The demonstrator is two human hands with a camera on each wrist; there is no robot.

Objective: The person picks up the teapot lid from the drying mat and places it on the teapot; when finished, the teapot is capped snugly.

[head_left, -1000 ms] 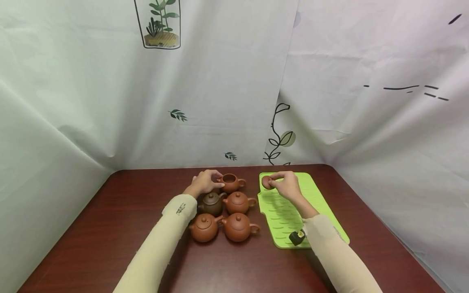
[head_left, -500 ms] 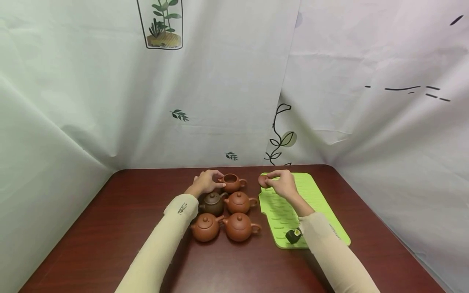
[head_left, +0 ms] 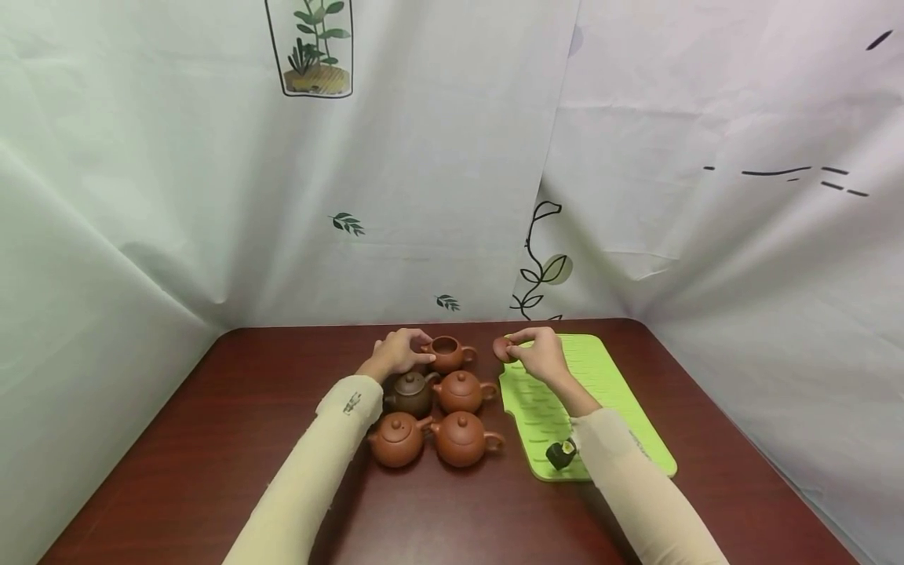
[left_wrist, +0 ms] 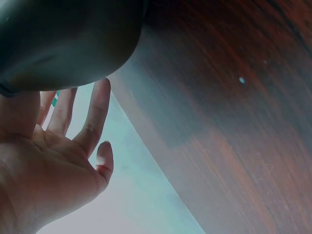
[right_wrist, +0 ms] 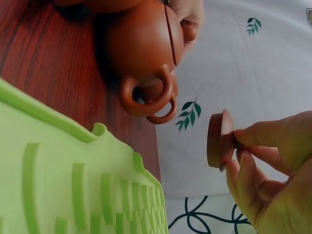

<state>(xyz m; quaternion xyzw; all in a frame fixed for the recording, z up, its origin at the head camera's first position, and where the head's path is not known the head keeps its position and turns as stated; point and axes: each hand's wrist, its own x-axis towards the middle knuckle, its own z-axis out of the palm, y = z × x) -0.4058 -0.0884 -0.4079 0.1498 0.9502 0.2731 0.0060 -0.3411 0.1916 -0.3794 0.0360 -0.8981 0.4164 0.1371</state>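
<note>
At the far end of the teapots, my left hand (head_left: 398, 351) holds a lidless reddish-brown teapot (head_left: 452, 364) by its spout side, thumb in front. In the left wrist view the dark teapot (left_wrist: 68, 39) covers part of that hand (left_wrist: 53, 165), and the grip itself is hidden. My right hand (head_left: 542, 355) pinches a round teapot lid (head_left: 502, 349) by its knob, above the green mat's far left corner. In the right wrist view the lid (right_wrist: 214, 141) is tilted on edge, held between thumb and fingers (right_wrist: 261, 134), apart from the teapots.
Nearer me stand a dark brown teapot (head_left: 412, 396) and reddish-brown lidded teapots (head_left: 461, 392), close together. On the right lies a ridged green mat (head_left: 600, 377), with a small black object (head_left: 560, 454) near the right sleeve. White cloth (head_left: 452, 157) hangs behind the dark red table (head_left: 233, 439).
My right hand has moved left with the lid, from over the mat to its left edge, nearer the lidless teapot. The left hand has stayed at that teapot.
</note>
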